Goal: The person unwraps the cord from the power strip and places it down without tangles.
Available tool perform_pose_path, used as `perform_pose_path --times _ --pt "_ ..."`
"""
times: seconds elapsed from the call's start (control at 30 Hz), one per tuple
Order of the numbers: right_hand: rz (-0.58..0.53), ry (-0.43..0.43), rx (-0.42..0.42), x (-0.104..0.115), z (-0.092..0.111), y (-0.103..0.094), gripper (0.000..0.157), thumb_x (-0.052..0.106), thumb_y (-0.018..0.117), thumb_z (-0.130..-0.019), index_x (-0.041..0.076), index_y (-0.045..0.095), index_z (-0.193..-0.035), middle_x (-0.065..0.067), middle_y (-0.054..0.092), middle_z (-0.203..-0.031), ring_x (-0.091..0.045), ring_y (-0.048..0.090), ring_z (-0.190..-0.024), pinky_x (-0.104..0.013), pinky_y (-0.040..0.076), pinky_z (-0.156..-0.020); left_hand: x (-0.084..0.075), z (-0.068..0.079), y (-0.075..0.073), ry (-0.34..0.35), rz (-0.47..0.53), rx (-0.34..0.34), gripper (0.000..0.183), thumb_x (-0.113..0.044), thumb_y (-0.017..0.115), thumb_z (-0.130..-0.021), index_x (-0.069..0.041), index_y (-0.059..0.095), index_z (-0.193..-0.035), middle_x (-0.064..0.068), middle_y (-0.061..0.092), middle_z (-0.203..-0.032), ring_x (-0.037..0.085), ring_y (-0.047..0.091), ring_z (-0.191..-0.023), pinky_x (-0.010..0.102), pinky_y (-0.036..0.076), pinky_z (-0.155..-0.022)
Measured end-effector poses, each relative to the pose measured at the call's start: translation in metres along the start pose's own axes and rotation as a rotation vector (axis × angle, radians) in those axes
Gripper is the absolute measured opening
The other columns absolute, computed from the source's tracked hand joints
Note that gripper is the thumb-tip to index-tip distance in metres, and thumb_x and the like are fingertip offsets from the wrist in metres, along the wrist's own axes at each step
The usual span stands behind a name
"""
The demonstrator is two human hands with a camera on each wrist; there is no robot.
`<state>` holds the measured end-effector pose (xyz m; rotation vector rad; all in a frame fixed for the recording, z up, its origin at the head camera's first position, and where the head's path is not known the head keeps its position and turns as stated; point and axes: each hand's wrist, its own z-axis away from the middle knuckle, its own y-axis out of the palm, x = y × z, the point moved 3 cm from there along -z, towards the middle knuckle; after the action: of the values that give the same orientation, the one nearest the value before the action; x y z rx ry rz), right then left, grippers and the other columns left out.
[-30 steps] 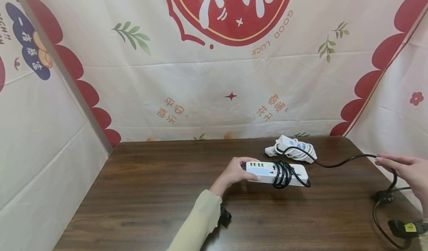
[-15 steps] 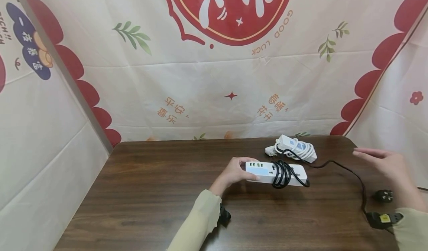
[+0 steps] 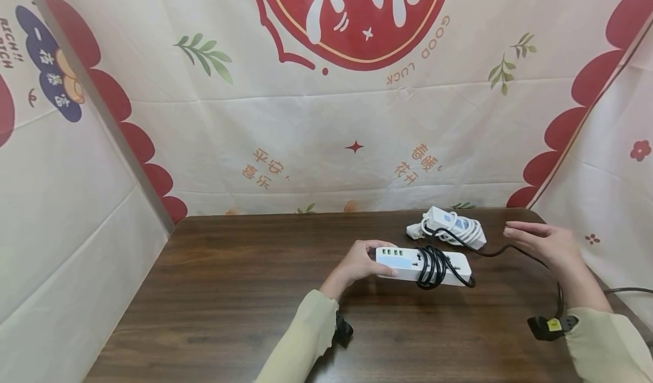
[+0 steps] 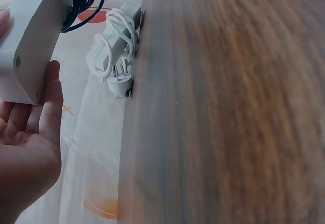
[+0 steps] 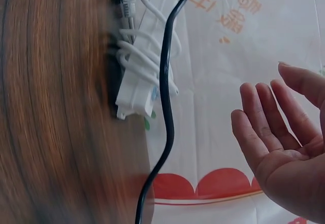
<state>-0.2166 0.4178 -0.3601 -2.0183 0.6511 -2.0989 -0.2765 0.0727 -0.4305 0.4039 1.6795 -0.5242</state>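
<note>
Left hand [image 3: 361, 261] gripping power strip [image 3: 409, 266], right hand [image 3: 550, 246] loosely extended near black cord [image 5: 164, 76]

My left grip [image 3: 358, 260] and right grip [image 3: 551, 247] were bare below a pale yellow-green left sleeve [image 3: 303, 335] with a wavy edge and a matching right sleeve [image 3: 604, 340]. My left wrist camera [image 3: 343, 331] was black; my right wrist camera [image 3: 541, 328], also black, bore a yellow label [image 3: 554, 324].

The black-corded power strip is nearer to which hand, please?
Left hand, gripping the black-corded power strip by its left end; the right hand is apart, beyond its right end.
</note>
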Motion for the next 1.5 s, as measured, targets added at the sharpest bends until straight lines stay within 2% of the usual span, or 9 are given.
perform_pose_path --times 0.13,0.23,0.4,0.5,0.63,0.87,1.03,1.17,1.5 --pt "-0.026 0.006 0.039 0.002 -0.005 0.009 0.015 0.028 0.067 -0.082 0.029 0.07 -0.097 0.026 0.063 -0.082 0.01 0.059 -0.076 -0.011 0.046 -0.063 0.0 0.001 0.0 -0.007 -0.002 0.004 0.047 0.004 0.079 -0.061 -0.005 0.067 -0.105 0.001 0.067 -0.086 0.005 0.057 -0.073 0.021 0.047 -0.065" --pt "0.055 0.024 0.048 0.003 -0.009 0.013 0.03 0.037 0.066 -0.082 0.023 0.066 -0.108 0.029 0.06 -0.083 0.012 0.057 -0.078 -0.013 0.046 -0.065 -0.001 0.001 0.0 -0.004 -0.005 0.005 0.047 0.004 0.079 -0.061 -0.004 0.067 -0.105 0.001 0.067 -0.086 0.005 0.057 -0.073 0.021 0.047 -0.064" --pt "0.118 0.033 0.062 0.004 -0.014 0.02 0.05 0.044 0.063 -0.081 0.013 0.058 -0.121 0.033 0.054 -0.083 0.013 0.056 -0.08 -0.043 0.041 -0.091 -0.003 0.001 0.0 0.006 -0.006 0.008 0.047 0.005 0.079 -0.061 -0.004 0.066 -0.105 0.001 0.067 -0.086 0.004 0.057 -0.072 0.02 0.047 -0.063" --pt "0.077 0.013 0.07 0.006 -0.018 0.026 0.043 0.041 0.065 -0.081 0.016 0.061 -0.116 0.032 0.055 -0.084 0.012 0.057 -0.08 -0.034 0.044 -0.089 -0.003 0.001 0.0 0.006 -0.002 0.011 0.047 0.005 0.079 -0.061 -0.003 0.066 -0.105 0.001 0.067 -0.085 0.004 0.057 -0.072 0.02 0.047 -0.063" --pt "0.066 -0.039 0.084 0.008 -0.022 0.035 0.048 0.037 0.066 -0.082 0.007 0.059 -0.119 0.03 0.057 -0.085 0.011 0.057 -0.08 -0.01 0.044 -0.067 -0.002 -0.001 0.0 0.009 -0.007 0.009 0.046 0.005 0.079 -0.061 -0.003 0.066 -0.105 0.002 0.067 -0.086 0.004 0.057 -0.072 0.02 0.047 -0.064" --pt "0.174 -0.068 0.128 0.007 -0.033 0.051 0.058 0.039 0.064 -0.083 -0.001 0.054 -0.123 0.028 0.055 -0.088 0.012 0.051 -0.081 -0.02 0.046 -0.068 0.003 0.0 0.002 -0.002 -0.018 0.012 0.045 0.003 0.079 -0.062 -0.004 0.066 -0.105 0.002 0.067 -0.088 0.005 0.057 -0.074 0.021 0.047 -0.065" --pt "0.273 -0.103 0.151 0.006 -0.038 0.059 0.059 0.041 0.063 -0.083 -0.001 0.054 -0.124 0.003 0.061 -0.107 0.008 0.048 -0.084 -0.029 0.046 -0.073 0.003 0.0 0.003 0.014 -0.013 0.015 0.046 0.004 0.079 -0.061 -0.003 0.066 -0.105 0.001 0.067 -0.087 0.004 0.056 -0.073 0.02 0.046 -0.064" --pt "0.299 -0.128 0.188 0.006 -0.041 0.065 0.058 0.04 0.064 -0.083 -0.001 0.054 -0.123 -0.013 0.059 -0.117 0.011 0.048 -0.084 -0.025 0.045 -0.073 0.001 -0.001 0.004 0.015 -0.016 0.017 0.046 0.003 0.08 -0.061 -0.003 0.066 -0.105 0.001 0.067 -0.087 0.004 0.056 -0.073 0.02 0.046 -0.064" --pt "0.346 -0.204 0.267 0.007 -0.049 0.074 0.046 0.029 0.065 -0.084 -0.001 0.059 -0.118 -0.021 0.056 -0.12 0.012 0.044 -0.091 -0.019 0.044 -0.074 0.001 -0.006 0.006 0.007 -0.015 0.028 0.045 0.003 0.079 -0.062 -0.003 0.066 -0.105 0.001 0.067 -0.088 0.004 0.057 -0.073 0.02 0.047 -0.064"
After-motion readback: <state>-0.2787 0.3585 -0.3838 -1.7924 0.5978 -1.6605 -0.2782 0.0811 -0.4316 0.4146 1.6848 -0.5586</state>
